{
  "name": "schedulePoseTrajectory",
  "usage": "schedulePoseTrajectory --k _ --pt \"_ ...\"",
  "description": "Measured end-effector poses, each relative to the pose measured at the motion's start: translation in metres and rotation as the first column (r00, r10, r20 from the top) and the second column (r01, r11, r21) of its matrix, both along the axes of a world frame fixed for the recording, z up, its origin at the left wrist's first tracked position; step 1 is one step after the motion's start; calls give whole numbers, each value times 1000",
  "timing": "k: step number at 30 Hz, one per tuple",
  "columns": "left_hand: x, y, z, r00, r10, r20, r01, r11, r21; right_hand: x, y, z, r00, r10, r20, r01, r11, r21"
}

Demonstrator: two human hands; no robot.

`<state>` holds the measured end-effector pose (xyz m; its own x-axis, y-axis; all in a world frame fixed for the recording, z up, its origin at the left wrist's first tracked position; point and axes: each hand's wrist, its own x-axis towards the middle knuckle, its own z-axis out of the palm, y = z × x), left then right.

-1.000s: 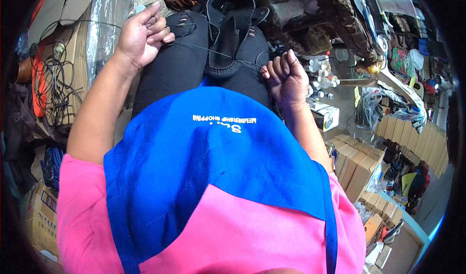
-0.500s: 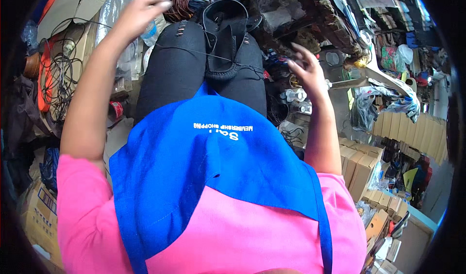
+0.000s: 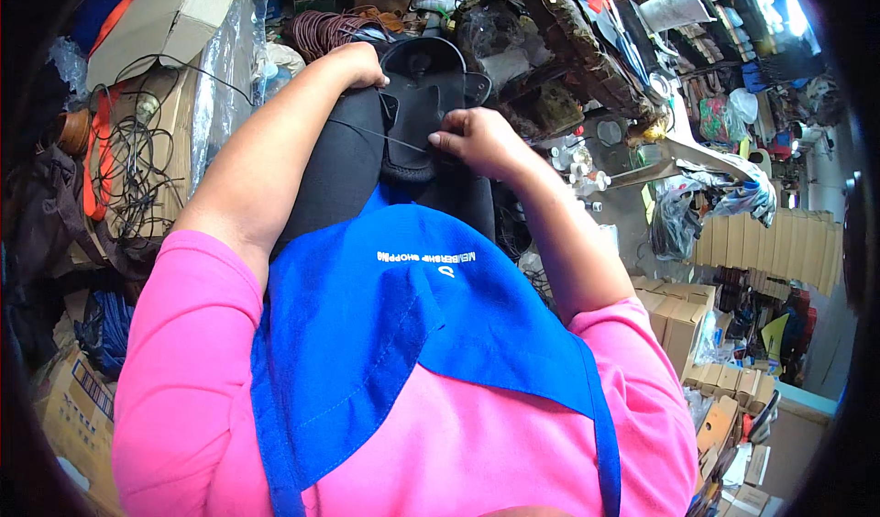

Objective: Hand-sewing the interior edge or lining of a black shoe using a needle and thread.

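Note:
A black leather shoe [image 3: 417,114] lies on my lap between my thighs, its round opening away from me and its stitched end toward me. A thin dark thread [image 3: 380,136] crosses it from my left thigh toward my right fingers. My left hand [image 3: 360,64] is curled closed at the shoe's far left side, its fingertips close to the side flap. At the right side, my right hand [image 3: 481,141] is pinched over the shoe's edge, its thumb near the thread. What either hand grips is too small or hidden to make out.
A coil of brown cord [image 3: 335,33] lies beyond my knees. To the left are tangled black wire [image 3: 137,159] and a large carton [image 3: 170,22]. On the right stand a cluttered workbench [image 3: 587,36], small bottles [image 3: 582,169] and stacked cardboard boxes [image 3: 674,320].
Both hands were raised apart on either side of my knees. They have come inward to the shoe, and their fingers have closed. The shoe sits slightly nearer to me in the view.

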<state>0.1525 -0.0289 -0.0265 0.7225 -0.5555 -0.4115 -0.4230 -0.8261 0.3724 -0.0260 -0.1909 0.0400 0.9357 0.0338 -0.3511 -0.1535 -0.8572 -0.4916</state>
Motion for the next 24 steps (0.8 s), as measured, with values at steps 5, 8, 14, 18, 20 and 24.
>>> schedulePoseTrajectory --k 5,8,14,18,20,24 --pt "-1 -12 -3 999 2 53 -6 997 76 -26 13 -3 977 -86 197 119 980 -162" --pt "-10 -19 -4 988 85 130 -93 994 61 -21 14 -8 960 -87 268 153 960 -234" --pt "-64 -3 15 910 -95 404 379 587 -715 -30 16 -9 896 -8 444 170 930 -325" --pt "-87 -6 34 908 -409 96 355 626 -695 -38 7 3 896 134 424 34 931 -365" --pt "-83 -8 26 902 -414 122 369 593 -715 -36 2 -1 970 81 228 -74 997 -39" --pt "-79 -15 17 888 -457 48 351 609 -711 -37 -5 1 985 123 124 -128 991 35"
